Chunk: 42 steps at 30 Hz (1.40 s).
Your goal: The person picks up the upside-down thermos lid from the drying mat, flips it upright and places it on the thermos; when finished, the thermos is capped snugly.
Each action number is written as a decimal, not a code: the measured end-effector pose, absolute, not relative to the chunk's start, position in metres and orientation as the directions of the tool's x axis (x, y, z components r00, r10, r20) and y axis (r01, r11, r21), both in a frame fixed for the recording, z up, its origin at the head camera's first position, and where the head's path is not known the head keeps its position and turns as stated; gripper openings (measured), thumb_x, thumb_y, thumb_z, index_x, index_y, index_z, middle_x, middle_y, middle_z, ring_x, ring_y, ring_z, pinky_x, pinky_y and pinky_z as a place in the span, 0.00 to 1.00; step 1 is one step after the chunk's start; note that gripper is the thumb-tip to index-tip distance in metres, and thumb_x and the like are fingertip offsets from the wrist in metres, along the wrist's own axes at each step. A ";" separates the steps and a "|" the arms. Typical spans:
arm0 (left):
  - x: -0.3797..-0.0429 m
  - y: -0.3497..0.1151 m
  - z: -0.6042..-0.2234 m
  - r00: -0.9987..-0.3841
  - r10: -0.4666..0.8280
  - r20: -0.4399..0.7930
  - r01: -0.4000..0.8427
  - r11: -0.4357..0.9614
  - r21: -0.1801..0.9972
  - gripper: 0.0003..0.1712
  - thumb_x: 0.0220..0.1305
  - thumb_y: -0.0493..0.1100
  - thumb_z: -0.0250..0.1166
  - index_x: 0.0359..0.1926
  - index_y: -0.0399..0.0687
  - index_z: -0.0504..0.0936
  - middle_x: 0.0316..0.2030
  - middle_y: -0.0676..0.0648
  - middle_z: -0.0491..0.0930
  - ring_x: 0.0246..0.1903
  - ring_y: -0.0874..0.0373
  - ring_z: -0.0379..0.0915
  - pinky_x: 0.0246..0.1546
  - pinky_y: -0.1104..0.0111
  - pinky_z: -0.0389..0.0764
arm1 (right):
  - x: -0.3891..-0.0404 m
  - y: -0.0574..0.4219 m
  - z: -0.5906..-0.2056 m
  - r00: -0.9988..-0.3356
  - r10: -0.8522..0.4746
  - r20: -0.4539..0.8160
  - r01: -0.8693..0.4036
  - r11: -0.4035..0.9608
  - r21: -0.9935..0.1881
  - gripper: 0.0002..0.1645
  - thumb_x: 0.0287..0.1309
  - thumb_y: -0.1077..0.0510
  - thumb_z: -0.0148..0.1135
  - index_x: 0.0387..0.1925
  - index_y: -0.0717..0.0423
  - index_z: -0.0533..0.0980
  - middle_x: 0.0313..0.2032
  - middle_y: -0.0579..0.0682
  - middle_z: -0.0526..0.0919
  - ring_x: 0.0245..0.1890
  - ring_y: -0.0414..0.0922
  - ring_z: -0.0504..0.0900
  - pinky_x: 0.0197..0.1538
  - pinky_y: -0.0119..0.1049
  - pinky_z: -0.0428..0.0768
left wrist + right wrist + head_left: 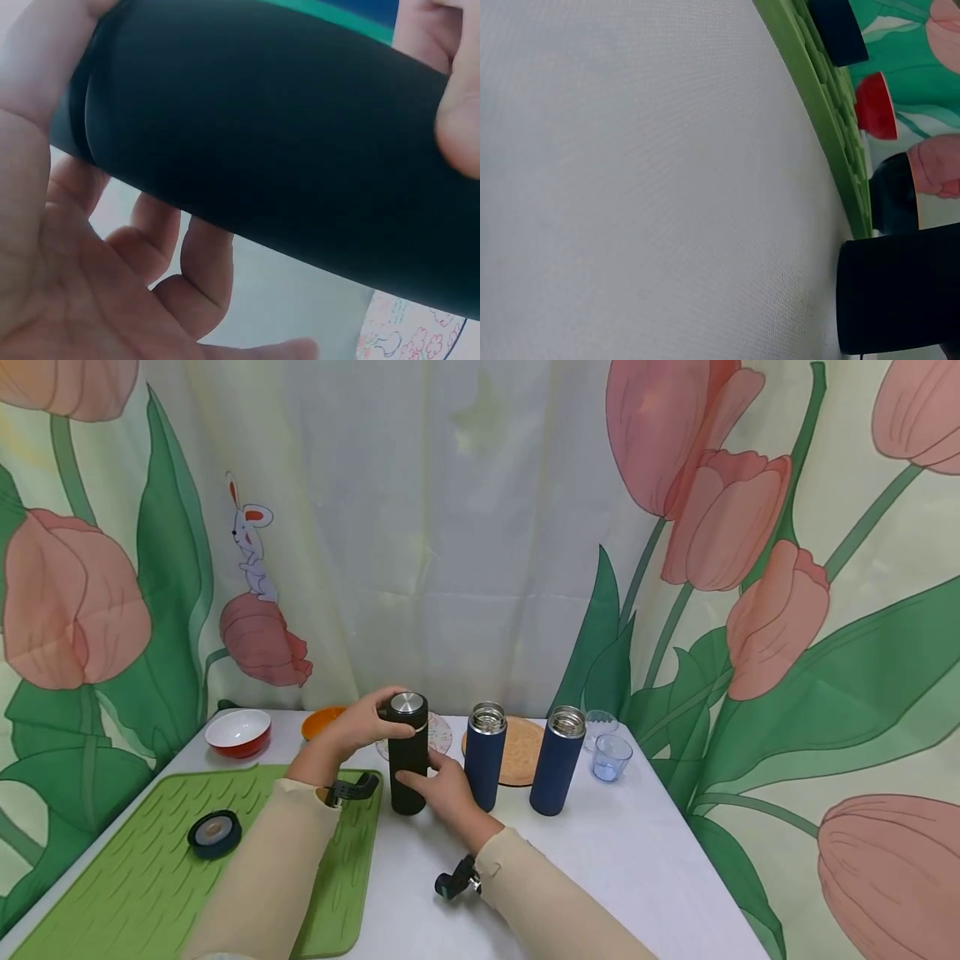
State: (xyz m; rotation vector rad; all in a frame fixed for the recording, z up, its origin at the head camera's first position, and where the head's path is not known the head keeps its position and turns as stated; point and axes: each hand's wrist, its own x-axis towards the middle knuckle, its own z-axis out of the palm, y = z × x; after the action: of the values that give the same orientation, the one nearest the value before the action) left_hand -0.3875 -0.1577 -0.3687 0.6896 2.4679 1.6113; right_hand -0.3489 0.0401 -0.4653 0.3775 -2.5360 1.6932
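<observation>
A black thermos flask [408,764] with a silver-topped lid [407,702] stands upright on the white table, just right of the green mat. Around its upper end my left hand [367,724] grips with thumb and fingers. My right hand [450,789] holds the flask lower down, thumb across the front. The dark flask body [262,142] fills much of the left wrist view, with the right thumb [461,124] on it. The right wrist view catches the flask's base [900,292]. To the right stand two blue flasks [486,768] [555,772] with uncovered steel mouths.
A dark round lid [214,834] lies on the green mat [157,810]. Behind are a red-and-white bowl [238,733], an orange bowl [321,723], a patterned disc [441,735] and a round wooden board [522,752]. Two glasses [612,757] [600,724] stand at the right edge.
</observation>
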 end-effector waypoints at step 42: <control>-0.339 -0.113 -0.357 -0.964 -0.050 0.262 0.171 0.636 0.752 0.50 0.56 0.70 0.77 0.64 0.49 0.63 0.49 0.35 0.84 0.44 0.40 0.83 0.43 0.53 0.84 | -0.350 0.039 -0.463 -0.968 -0.155 0.199 -0.246 0.417 -0.875 0.28 0.59 0.38 0.77 0.59 0.39 0.85 0.55 0.46 0.89 0.62 0.48 0.83 0.66 0.52 0.80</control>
State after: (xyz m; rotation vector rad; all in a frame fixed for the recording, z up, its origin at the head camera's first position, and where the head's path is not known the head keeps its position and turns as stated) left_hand -0.3393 -0.1129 -0.3565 0.1156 3.0718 1.4587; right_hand -0.3501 0.0395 -0.4634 0.3646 -2.5699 1.6099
